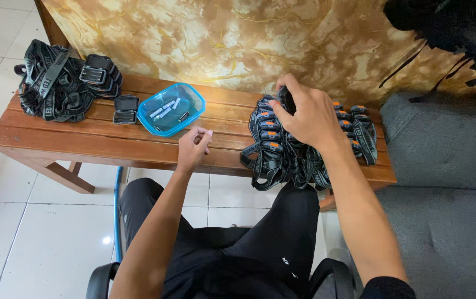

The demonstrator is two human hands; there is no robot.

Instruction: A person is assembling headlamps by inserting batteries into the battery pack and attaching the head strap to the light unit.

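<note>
Right hand (311, 117) grips black plastic headlamp (286, 99); left hand (193, 145) curled, slatted bench (83, 138).

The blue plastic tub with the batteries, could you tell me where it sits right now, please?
In the head view the blue tub sits left of centre on the wooden bench, just right of a small black case and above the left hand.

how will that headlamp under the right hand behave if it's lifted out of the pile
The headlamp in the right hand probably has a stiff, fairly light body. Its strap looks floppy and would likely dangle. The straps in the pile overlap, some hanging off the bench edge, so lifting one may snag and drag its neighbours.
</note>
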